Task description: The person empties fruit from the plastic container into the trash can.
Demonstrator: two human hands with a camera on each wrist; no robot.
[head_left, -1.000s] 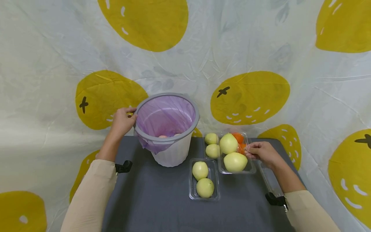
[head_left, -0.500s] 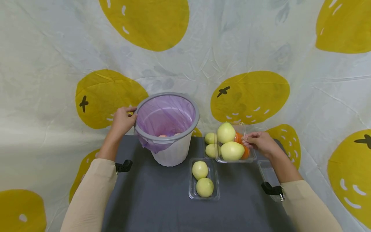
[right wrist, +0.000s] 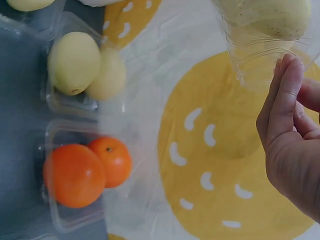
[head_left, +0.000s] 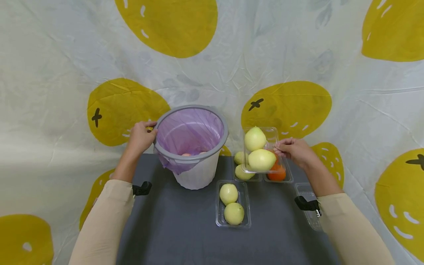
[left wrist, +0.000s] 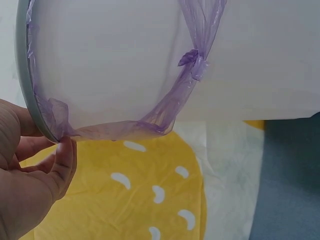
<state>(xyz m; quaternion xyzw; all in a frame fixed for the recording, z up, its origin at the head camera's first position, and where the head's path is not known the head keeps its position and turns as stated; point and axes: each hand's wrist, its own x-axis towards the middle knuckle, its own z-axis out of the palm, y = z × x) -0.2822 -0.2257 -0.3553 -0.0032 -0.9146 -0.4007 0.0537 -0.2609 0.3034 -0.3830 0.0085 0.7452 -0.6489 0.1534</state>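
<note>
In the head view my left hand (head_left: 140,138) holds the grey rim of a white bin (head_left: 198,175) lined with a purple plastic bag (head_left: 188,134). In the left wrist view its thumb and fingers (left wrist: 64,157) pinch the rim, beside the bag's knotted edge. My right hand (head_left: 296,151) pinches the right edge of a clear plastic tray (head_left: 271,136), raised above the table. Two pale yellow-green fruits (head_left: 261,160) sit in it. Below are a tray with two orange fruits (head_left: 276,173) and another with two pale fruits (head_left: 244,172).
Another clear tray (head_left: 246,221) with two round pale fruits (head_left: 234,213) stands in front on the dark table (head_left: 185,228). A clear tray (head_left: 313,217) lies under my right forearm. Pinkish things (head_left: 186,154) show at the bin's bottom. A fruit-print curtain (head_left: 232,81) hangs behind.
My right hand has raised the tray of pale fruits up and slightly left, uncovering more of the orange fruits' tray. The left hand keeps its place on the bin rim.
</note>
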